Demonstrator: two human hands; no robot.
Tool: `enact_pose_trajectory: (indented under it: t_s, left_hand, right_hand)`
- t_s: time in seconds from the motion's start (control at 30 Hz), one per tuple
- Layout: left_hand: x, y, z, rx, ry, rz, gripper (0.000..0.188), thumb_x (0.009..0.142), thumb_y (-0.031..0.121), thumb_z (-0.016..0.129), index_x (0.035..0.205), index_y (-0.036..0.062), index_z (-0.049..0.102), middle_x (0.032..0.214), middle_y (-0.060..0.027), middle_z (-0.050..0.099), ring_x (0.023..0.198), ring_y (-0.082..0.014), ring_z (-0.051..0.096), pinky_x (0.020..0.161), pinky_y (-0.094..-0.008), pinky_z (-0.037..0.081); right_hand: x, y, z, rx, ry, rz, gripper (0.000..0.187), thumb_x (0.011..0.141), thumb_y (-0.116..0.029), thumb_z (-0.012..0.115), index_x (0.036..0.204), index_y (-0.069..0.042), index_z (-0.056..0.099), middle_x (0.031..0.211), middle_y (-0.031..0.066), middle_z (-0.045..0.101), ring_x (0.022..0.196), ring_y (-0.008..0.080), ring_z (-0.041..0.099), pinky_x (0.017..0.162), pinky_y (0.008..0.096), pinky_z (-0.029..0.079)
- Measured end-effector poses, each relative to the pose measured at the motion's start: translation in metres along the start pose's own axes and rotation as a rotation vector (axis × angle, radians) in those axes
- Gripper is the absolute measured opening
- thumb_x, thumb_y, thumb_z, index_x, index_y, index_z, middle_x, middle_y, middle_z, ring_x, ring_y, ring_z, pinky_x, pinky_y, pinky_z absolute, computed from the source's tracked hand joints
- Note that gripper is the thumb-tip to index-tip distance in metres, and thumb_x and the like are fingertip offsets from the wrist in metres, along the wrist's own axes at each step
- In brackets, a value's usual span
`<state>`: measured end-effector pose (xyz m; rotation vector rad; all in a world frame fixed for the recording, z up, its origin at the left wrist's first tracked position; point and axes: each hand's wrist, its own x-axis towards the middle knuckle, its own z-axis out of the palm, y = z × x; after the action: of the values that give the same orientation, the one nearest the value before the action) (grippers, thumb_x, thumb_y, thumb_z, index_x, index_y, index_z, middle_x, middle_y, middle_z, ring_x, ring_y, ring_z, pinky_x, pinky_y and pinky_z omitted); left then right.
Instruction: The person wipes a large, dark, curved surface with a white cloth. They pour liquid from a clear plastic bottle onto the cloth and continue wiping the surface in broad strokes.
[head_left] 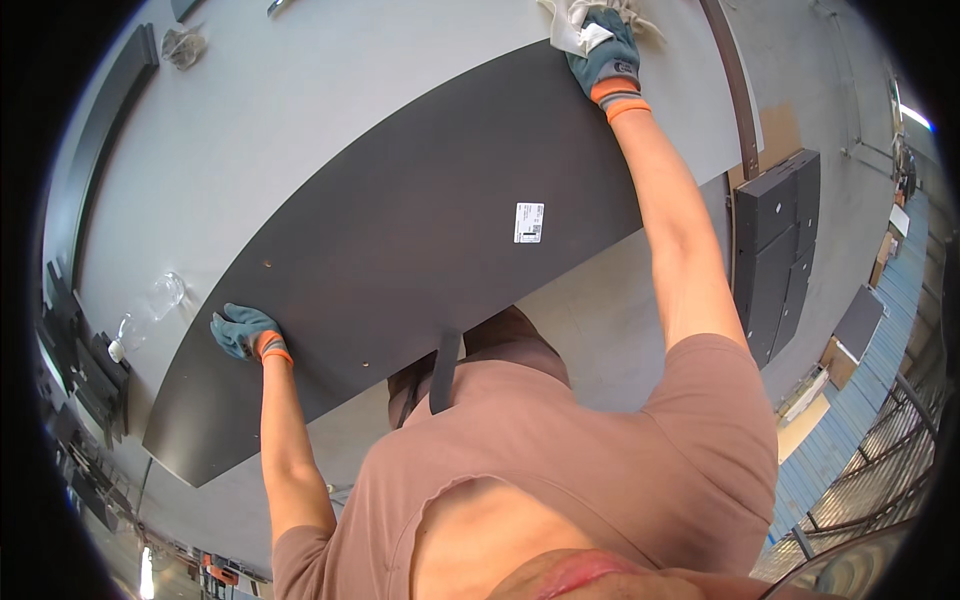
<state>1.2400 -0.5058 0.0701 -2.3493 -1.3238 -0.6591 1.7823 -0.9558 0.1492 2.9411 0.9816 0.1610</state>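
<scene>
A long dark grey panel (430,190) lies across the light grey table in front of me, with a white printed label (529,223) on its right half. My left hand (246,332), in a teal glove with an orange cuff, rests on the panel's left part, fingers extended. At the far right end, my right hand (606,55), gloved the same way, is closed on a whitish rag (570,28) at the panel's edge. Part of the rag is hidden by the glove. Small holes show in the panel's left half.
A clear plastic bottle (152,308) lies left of the panel. Beyond it sit a crumpled clear bag (184,46) and a long dark strip (110,115). A stack of dark panels (775,245) stands at the right, and dark pieces (82,350) pile up at the left.
</scene>
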Motion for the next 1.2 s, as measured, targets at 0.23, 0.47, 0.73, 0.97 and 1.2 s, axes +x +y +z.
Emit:
enact_pose_trajectory:
  t_s: [0.23,0.47,0.73,0.97,1.2]
  left_hand:
    - [-0.002,0.004,-0.002,-0.010,0.019,-0.011,0.032,0.100,0.028,0.069,0.117,0.0004,0.070,0.117,-0.0192,0.073,0.109,-0.0357,0.071,0.093,-0.0456,0.058]
    - [-0.005,0.004,-0.005,-0.047,0.016,-0.060,0.036,0.101,0.032,0.067,0.116,-0.0004,0.072,0.119,-0.0205,0.073,0.110,-0.0366,0.070,0.095,-0.0468,0.058]
    - [-0.002,0.000,0.007,-0.070,0.022,-0.040,0.034,0.099,0.028,0.070,0.118,-0.0003,0.070,0.116,-0.0193,0.073,0.108,-0.0363,0.071,0.092,-0.0464,0.059]
    - [-0.009,-0.023,0.023,-0.029,0.019,-0.077,0.034,0.098,0.031,0.071,0.116,0.0018,0.071,0.115,-0.0176,0.073,0.108,-0.0353,0.071,0.092,-0.0470,0.059]
    - [-0.001,-0.002,0.015,-0.039,0.065,-0.007,0.036,0.099,0.035,0.069,0.116,0.0027,0.071,0.115,-0.0166,0.073,0.110,-0.0347,0.071,0.093,-0.0481,0.058]
  right_hand:
    - [-0.143,0.031,0.001,0.064,0.165,-0.065,0.060,0.092,-0.030,0.071,0.144,-0.007,0.054,0.150,0.0233,0.053,0.139,0.0448,0.049,0.119,0.0501,0.039]
    - [-0.145,0.021,-0.010,0.089,0.226,-0.068,0.049,0.086,-0.025,0.075,0.131,-0.012,0.062,0.127,0.0144,0.065,0.126,0.0401,0.056,0.112,0.0522,0.042]
    - [-0.037,0.011,-0.026,0.166,0.172,-0.071,0.047,0.096,-0.030,0.060,0.136,-0.006,0.061,0.130,0.0224,0.064,0.125,0.0418,0.057,0.111,0.0488,0.043]
    - [-0.290,0.045,-0.011,0.235,0.189,0.095,0.049,0.090,-0.021,0.072,0.135,-0.005,0.062,0.144,0.0211,0.058,0.136,0.0446,0.051,0.115,0.0508,0.042]
    - [-0.298,-0.050,-0.018,0.198,0.241,0.309,0.043,0.089,-0.023,0.072,0.127,-0.005,0.061,0.131,0.0167,0.062,0.133,0.0400,0.053,0.118,0.0514,0.036]
